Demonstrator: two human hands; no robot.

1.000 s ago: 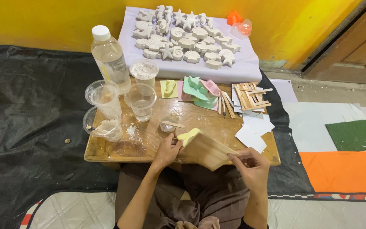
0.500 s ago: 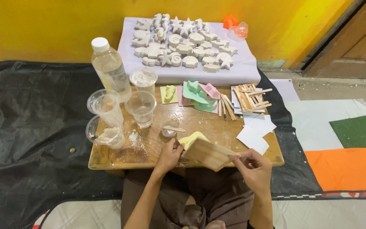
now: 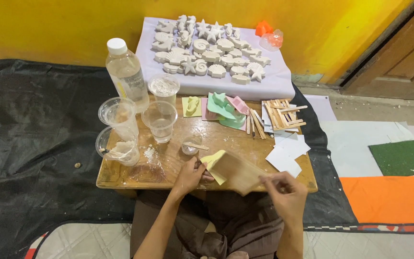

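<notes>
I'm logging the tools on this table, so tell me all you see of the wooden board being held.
The flat light-brown wooden board is rectangular with visible grain. It is tilted above the near edge of the low wooden table, with a pale yellow mould against its left end. The left hand grips that end; the right hand holds its right end.

The worktop (image 3: 120, 175) is bare, matt wood, dusted with white powder, and the board (image 3: 235, 171) held over it is the same pale wood. Clear, glossy plastic makes the cups (image 3: 160, 117) and bottle (image 3: 126, 74). The white shell casts (image 3: 207, 50) look chalky and matt on smooth lilac paper (image 3: 274, 84).
</notes>
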